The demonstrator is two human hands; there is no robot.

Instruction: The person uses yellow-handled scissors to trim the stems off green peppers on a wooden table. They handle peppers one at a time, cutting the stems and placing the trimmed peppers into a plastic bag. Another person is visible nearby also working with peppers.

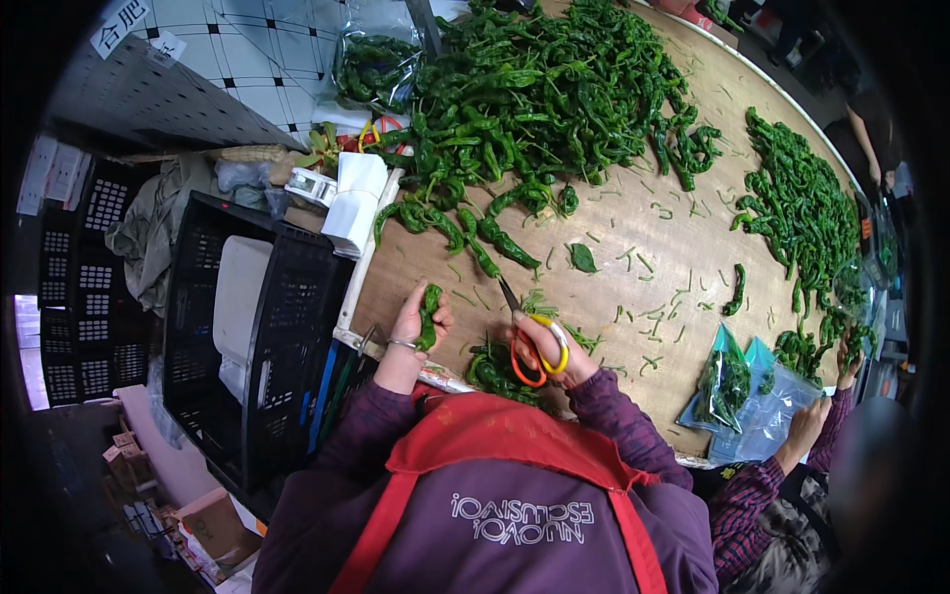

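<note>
My left hand (424, 319) holds a green pepper (429, 315) above the near left part of the wooden table (467, 286). In my right hand (549, 345) is a pair of scissors (539, 355) with yellow and orange handles; the blades point away from me, their tips close to the end of another pepper (486, 260) on the table. A large pile of green peppers (549, 89) covers the far part of the table. Cut stems (538, 303) lie beside my right hand. More peppers (501, 371) sit at the table's near edge, partly behind my right hand and the scissors.
A black plastic crate (252, 334) stands left of the table, near a stack of white paper (356, 200). Rightward lie a second pepper pile (805, 200) and clear bags (764, 401). A co-worker's hands (809, 427) are at the right edge. Loose stems are scattered over the board.
</note>
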